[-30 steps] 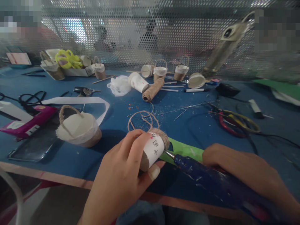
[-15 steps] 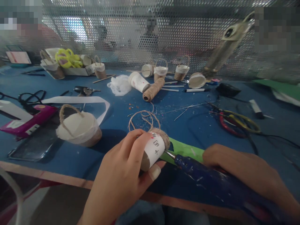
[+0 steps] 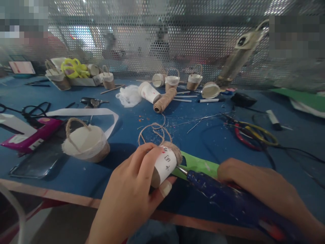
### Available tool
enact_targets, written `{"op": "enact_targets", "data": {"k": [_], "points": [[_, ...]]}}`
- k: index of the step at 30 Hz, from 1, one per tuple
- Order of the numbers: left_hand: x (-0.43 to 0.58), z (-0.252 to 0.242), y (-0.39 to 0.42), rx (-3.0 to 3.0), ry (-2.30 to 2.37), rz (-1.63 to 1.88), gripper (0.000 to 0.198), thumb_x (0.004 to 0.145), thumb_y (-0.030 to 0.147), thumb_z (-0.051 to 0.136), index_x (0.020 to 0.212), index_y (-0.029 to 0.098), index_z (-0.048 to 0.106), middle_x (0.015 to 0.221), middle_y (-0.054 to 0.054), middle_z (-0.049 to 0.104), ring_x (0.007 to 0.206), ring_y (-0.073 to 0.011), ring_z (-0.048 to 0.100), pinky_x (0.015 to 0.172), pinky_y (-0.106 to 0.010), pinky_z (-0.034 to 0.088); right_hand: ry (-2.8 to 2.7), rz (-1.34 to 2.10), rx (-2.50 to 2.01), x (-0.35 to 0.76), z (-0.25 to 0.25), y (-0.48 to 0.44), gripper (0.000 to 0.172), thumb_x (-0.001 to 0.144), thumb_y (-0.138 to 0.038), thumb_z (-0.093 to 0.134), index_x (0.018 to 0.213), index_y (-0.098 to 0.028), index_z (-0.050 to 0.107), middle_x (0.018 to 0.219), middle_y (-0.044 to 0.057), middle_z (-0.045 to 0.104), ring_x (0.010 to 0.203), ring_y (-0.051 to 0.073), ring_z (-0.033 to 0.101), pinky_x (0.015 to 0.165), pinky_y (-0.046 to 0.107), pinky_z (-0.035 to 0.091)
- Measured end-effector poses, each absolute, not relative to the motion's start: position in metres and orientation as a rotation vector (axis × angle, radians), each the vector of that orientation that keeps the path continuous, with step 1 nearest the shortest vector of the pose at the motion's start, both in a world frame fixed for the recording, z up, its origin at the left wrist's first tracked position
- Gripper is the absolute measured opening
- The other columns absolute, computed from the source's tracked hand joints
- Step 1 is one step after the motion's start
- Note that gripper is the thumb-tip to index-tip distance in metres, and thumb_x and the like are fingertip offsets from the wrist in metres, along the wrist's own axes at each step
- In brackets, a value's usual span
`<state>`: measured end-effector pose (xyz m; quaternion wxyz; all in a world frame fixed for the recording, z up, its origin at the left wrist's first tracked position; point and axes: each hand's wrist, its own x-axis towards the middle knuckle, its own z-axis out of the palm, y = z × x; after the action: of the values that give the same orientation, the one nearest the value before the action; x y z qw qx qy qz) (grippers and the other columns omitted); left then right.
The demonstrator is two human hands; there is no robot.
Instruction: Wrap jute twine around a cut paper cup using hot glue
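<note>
My left hand (image 3: pixel 132 186) grips a small paper cup (image 3: pixel 165 163) lying on its side, with writing on its white wall. Jute twine (image 3: pixel 175 150) is wound around the cup's right end, and a loose loop of it runs back to a twine roll (image 3: pixel 165 101). In my right hand (image 3: pixel 264 186) is a blue hot glue gun (image 3: pixel 223 193). Its metal nozzle meets the cup at the lower edge of the wound twine. A green strip (image 3: pixel 200 164) lies on the table behind the nozzle. My right fingertips are partly hidden.
To the left stand a finished-looking little basket (image 3: pixel 86 142), a magenta gun-shaped tool (image 3: pixel 33 135) and a clear case (image 3: pixel 38 162). Red-and-yellow-handled pliers (image 3: pixel 254 135) lie right. Several small baskets (image 3: pixel 172 81) line the back, before a perforated metal screen (image 3: pixel 137 44).
The view has shifted slightly. Both hands keep their hold, and the glue gun's nozzle stays against the cup by the twine.
</note>
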<state>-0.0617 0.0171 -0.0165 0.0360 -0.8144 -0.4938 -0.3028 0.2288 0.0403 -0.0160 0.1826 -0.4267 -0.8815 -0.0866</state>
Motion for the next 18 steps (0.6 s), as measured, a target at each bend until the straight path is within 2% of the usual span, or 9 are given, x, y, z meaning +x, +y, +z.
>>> {"op": "enact_targets", "data": {"k": [5,14,18], "points": [[-0.062,-0.016,0.016,-2.502,-1.525,-0.927,0.042,0.099,0.037,0.062,0.135,0.022,0.046,0.134,-0.015,0.065,0.107,-0.0312,0.074,0.078,-0.041,0.065,-2.553,-0.182,-1.089,0.230,-0.014,0.042,0.036,0.102,-0.021,0.033,0.076,-0.027,0.057,0.071,-0.005,0.067,0.051,0.012,0.064,0.045,0.025,0.041],[-0.061,-0.016,0.017,-2.511,-1.561,-0.908,0.040,0.097,0.032,0.062,0.133,0.023,0.046,0.135,-0.014,0.066,0.108,-0.0319,0.075,0.077,-0.042,0.065,-2.629,-0.213,-0.858,0.233,-0.003,0.050,0.023,0.096,-0.016,0.048,0.076,-0.027,0.053,0.067,-0.008,0.062,0.043,0.008,0.060,0.039,0.020,0.038],[-0.061,-0.016,0.016,-2.505,-1.536,-0.921,0.042,0.097,0.030,0.063,0.134,0.023,0.046,0.134,-0.015,0.066,0.106,-0.0317,0.075,0.076,-0.042,0.065,-2.608,-0.194,-0.894,0.233,-0.004,0.050,0.024,0.094,-0.012,0.046,0.077,-0.027,0.054,0.067,-0.008,0.063,0.042,0.008,0.058,0.037,0.021,0.033]]}}
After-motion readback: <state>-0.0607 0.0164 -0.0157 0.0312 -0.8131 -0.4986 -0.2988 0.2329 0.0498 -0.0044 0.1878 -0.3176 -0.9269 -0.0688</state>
